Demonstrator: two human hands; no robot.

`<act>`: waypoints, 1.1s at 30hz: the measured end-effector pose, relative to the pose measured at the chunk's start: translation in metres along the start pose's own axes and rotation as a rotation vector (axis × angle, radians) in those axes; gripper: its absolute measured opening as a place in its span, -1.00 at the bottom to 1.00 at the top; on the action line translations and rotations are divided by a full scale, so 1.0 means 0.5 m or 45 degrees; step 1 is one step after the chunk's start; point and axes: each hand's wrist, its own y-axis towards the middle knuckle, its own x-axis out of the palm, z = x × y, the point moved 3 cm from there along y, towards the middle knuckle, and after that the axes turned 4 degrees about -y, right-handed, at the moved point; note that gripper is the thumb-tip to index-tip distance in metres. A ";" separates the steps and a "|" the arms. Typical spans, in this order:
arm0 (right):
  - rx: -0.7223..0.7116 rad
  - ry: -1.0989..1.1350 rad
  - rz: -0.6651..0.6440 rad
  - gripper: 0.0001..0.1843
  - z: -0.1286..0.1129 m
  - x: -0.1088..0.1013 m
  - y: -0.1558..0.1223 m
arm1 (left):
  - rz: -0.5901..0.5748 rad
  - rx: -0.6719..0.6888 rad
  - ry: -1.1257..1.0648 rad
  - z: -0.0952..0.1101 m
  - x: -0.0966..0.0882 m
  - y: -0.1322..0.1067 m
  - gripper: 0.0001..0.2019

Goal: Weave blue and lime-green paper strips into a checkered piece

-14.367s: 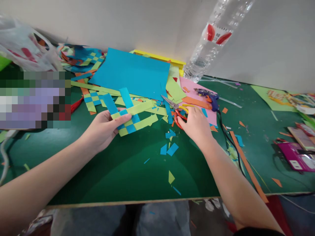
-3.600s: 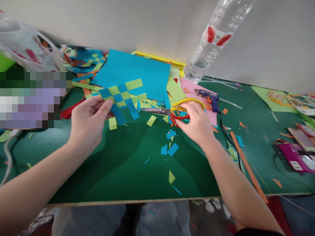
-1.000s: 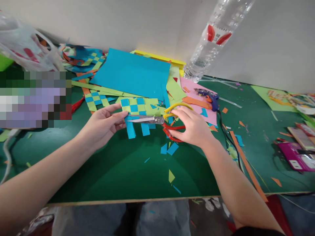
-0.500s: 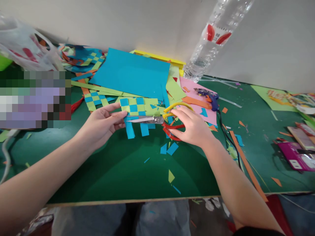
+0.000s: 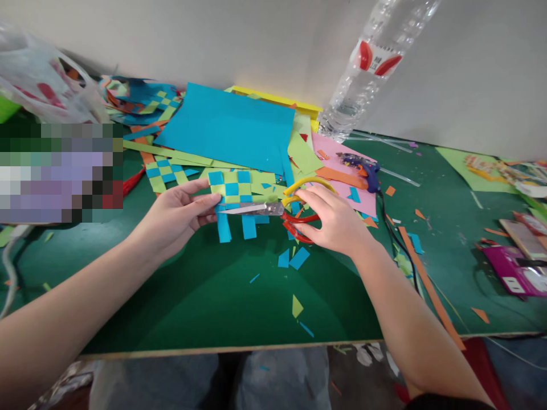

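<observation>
My left hand (image 5: 183, 210) pinches the left edge of a small woven paper piece (image 5: 231, 189), a blue and light-green checker with blue strip ends hanging from its lower side. My right hand (image 5: 331, 219) grips the scissors (image 5: 265, 209) by their yellow and red handles. Their blades point left and lie across the blue strips, just under the woven squares, with the tips close to my left fingertips. Below the scissors, cut blue scraps (image 5: 299, 258) lie on the green table (image 5: 192, 307). Another checkered paper piece (image 5: 162, 171) rests behind my left hand.
A blue sheet (image 5: 231, 128) covers other papers at the back. Behind my right hand, a blue glue gun (image 5: 367, 171) lies on pink paper (image 5: 337, 148). A large clear bottle (image 5: 363, 80) leans at the wall; a purple device (image 5: 515, 270) sits far right.
The hanging blue strip ends have shifted very slightly left, and the scissor blades look a little closer together. Both hands stay in nearly the same place.
</observation>
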 end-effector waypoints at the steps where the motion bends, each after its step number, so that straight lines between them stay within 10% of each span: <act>1: 0.000 0.002 0.001 -0.52 0.000 0.000 0.000 | -0.002 0.001 0.000 -0.001 0.000 0.000 -0.70; 20: 0.028 0.068 0.129 -0.59 0.002 -0.004 0.001 | 0.052 0.014 0.047 0.006 0.005 -0.002 -0.75; 33: 0.438 -0.081 0.511 -0.65 0.039 -0.008 0.005 | 0.039 0.369 0.441 0.010 -0.006 -0.011 -0.64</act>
